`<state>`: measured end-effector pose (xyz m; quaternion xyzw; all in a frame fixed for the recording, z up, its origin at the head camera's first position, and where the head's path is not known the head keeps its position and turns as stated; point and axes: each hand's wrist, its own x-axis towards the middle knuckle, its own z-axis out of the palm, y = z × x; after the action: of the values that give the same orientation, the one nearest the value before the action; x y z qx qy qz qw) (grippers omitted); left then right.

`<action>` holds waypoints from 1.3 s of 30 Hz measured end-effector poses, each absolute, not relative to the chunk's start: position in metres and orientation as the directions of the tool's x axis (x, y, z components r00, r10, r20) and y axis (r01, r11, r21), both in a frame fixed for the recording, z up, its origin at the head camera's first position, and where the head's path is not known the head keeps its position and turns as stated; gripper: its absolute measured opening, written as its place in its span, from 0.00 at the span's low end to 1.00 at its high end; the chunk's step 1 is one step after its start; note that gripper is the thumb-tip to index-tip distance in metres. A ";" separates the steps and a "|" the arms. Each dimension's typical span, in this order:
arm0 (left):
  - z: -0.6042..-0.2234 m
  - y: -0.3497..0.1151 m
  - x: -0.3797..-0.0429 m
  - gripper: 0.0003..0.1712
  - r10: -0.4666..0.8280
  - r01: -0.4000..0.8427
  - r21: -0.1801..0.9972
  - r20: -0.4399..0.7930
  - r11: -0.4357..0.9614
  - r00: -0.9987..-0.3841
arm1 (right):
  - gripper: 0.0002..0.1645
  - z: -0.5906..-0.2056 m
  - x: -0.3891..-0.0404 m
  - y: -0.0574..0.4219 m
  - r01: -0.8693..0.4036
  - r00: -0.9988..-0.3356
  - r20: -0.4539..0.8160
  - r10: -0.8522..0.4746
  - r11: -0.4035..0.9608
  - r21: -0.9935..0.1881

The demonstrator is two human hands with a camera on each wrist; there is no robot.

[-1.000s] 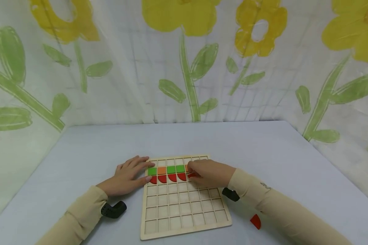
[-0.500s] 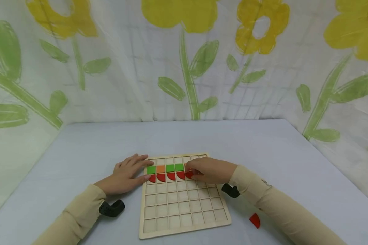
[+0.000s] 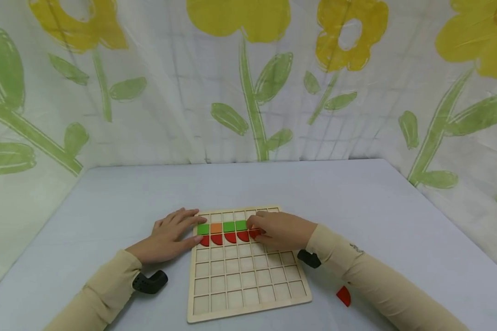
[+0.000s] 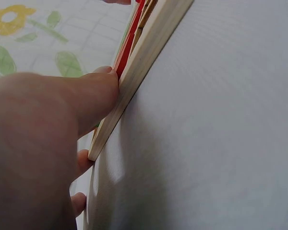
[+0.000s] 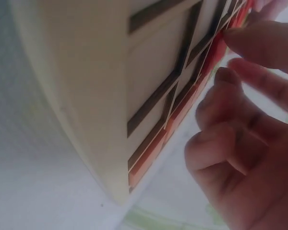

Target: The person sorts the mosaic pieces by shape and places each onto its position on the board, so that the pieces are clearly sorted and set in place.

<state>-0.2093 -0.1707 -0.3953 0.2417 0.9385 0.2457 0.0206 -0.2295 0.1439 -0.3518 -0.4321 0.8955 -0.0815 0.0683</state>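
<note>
A wooden grid board (image 3: 234, 266) lies on the table. Its second row holds green tiles (image 3: 228, 226) and orange tiles (image 3: 216, 228); several red quarter-circle pieces (image 3: 230, 237) sit in the row below. My left hand (image 3: 167, 239) rests at the board's upper left, fingers spread. In the left wrist view its thumb (image 4: 98, 93) lies on the board's edge beside a red piece. My right hand (image 3: 283, 230) pinches the fifth red quarter-circle piece (image 3: 254, 233) at its cell. In the right wrist view, the thumb (image 5: 259, 43) touches this red piece, and the other fingers curl.
Another red quarter-circle piece (image 3: 344, 296) lies loose on the white table (image 3: 339, 193), right of the board and close to the right sleeve (image 3: 381, 285). Behind the table hangs a curtain (image 3: 170, 115) with painted yellow flowers.
My right hand has set the red quarter-circle piece down in line with the other red ones, and its fingers have shifted slightly left. The left hand stays in place on the board.
</note>
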 end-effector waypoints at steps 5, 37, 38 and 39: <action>-0.395 -0.172 -0.209 0.29 0.462 0.443 0.474 0.084 0.761 -0.883 | 0.11 -0.349 -0.229 0.143 -0.800 -0.579 -0.035 -0.814 0.576 -0.168; -0.393 -0.170 -0.207 0.28 0.457 0.436 0.476 0.078 0.764 -0.886 | 0.25 -0.316 -0.151 0.246 -0.788 -0.612 -0.100 -0.785 0.616 -0.016; -0.392 -0.170 -0.206 0.28 0.457 0.435 0.476 0.077 0.764 -0.886 | 0.28 -0.320 -0.145 0.252 -0.795 -0.597 -0.114 -0.794 0.605 -0.047; -0.391 -0.170 -0.206 0.28 0.457 0.435 0.476 0.076 0.764 -0.886 | 0.31 -0.323 -0.140 0.257 -0.801 -0.584 -0.122 -0.803 0.594 -0.071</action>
<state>-0.2060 -0.1704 -0.3915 0.2375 0.9390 0.2478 0.0223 -0.1403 0.2573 -0.3234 -0.4506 0.8899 -0.0039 0.0707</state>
